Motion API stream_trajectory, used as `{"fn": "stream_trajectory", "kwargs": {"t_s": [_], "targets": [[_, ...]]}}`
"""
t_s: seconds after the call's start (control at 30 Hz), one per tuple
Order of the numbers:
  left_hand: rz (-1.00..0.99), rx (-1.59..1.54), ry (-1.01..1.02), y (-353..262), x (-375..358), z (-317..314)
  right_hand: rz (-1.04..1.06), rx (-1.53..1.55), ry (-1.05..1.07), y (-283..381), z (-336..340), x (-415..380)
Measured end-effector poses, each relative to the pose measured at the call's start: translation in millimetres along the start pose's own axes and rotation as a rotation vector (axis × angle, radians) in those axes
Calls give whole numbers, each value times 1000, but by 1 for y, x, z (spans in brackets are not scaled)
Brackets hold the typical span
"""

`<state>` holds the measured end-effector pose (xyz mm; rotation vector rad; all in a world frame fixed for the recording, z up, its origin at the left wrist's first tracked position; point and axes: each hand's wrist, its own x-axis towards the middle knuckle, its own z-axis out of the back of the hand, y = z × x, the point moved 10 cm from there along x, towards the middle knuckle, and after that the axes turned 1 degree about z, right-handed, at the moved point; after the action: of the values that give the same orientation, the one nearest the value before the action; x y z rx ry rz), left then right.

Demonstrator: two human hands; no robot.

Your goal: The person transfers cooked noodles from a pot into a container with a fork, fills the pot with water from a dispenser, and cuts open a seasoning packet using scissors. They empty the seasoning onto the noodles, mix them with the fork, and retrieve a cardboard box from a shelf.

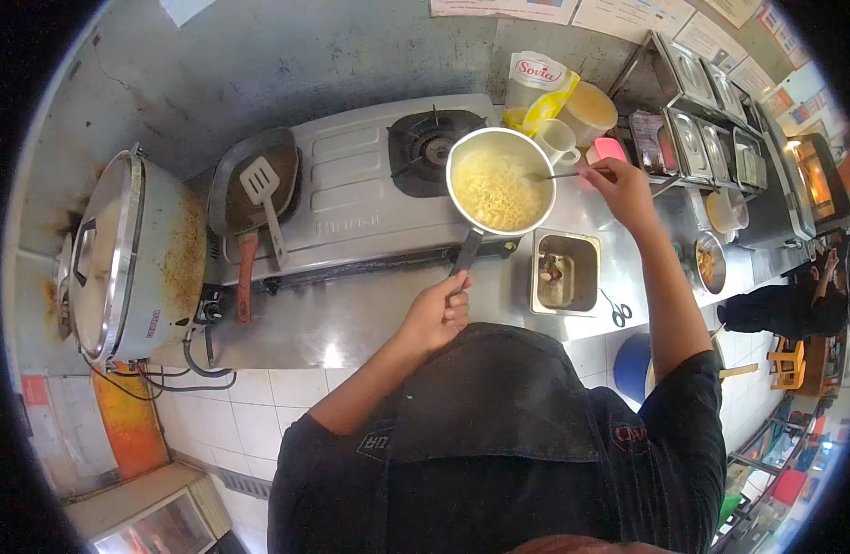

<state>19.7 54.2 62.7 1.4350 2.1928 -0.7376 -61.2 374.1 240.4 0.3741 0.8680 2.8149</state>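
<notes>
My left hand (pixel 437 312) is closed around the black handle (pixel 468 251) of a saucepan (pixel 455 189). Noodles in pale yellow liquid (pixel 499 192) fill much of the pan, which is held at the right front of the stove's burner (pixel 434 150). My right hand (pixel 620 191) pinches the thin handle of a metal utensil (pixel 563 175); its far end dips into the noodles at the pan's right side. A white mug (pixel 556 138) stands just behind the pan, near the utensil.
On the left are a large lidded cooker (pixel 157 258) and a frying pan (pixel 223 189) with a slotted spatula (pixel 260 182). A steel container (pixel 586 300) and scissors (pixel 617 310) lie near the counter's front edge. A co-worker (pixel 794 305) stands far right.
</notes>
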Motion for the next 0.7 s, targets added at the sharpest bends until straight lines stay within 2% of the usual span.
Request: {"fn": "stream_trajectory", "kwargs": {"t_s": [0.17,0.23,0.33,0.43,0.53,0.7], "targets": [[14,-59,41,4,-1,-3,-266,371,4,-41,-29,-9],[36,-13,58,9,-2,-4,-286,525,75,-43,-50,-18],[-7,226,-61,7,-7,-1,-354,760,127,-41,-80,-32],[-80,382,-74,-2,-8,0,-439,905,168,-27,-99,-47],[-103,366,-125,-3,-6,11,-516,953,141,-19,-105,-54],[-84,170,-37,-1,-8,10,-615,1158,101,-19,-110,-63]]}}
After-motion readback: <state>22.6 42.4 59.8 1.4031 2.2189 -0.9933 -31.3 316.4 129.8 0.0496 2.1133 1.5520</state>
